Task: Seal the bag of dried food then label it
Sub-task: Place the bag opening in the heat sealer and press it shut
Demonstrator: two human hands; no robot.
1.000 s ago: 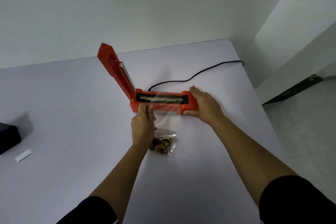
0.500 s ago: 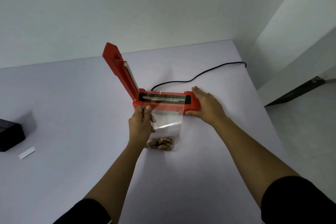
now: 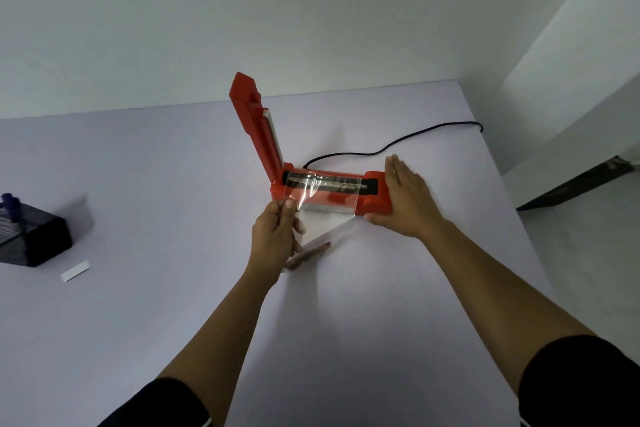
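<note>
The left grip [image 3: 277, 236] pinches the bag [image 3: 325, 199], its mouth rippled across the sealer's [image 3: 375, 201] bar, while the right grip [image 3: 405, 198] rests flat on the sealer's right end; that ripple risks a leaky seal.

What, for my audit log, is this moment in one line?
bag: mouth across sealer; lid: raised; left hand: pinches bag; right hand: rests on sealer; label: untouched

The only view sat on the person's head, facing forward and down across the table [image 3: 138, 322], close above it (the wide lens also caught the wall [image 3: 311, 28] behind and floor [image 3: 588, 270] to the right).
</note>
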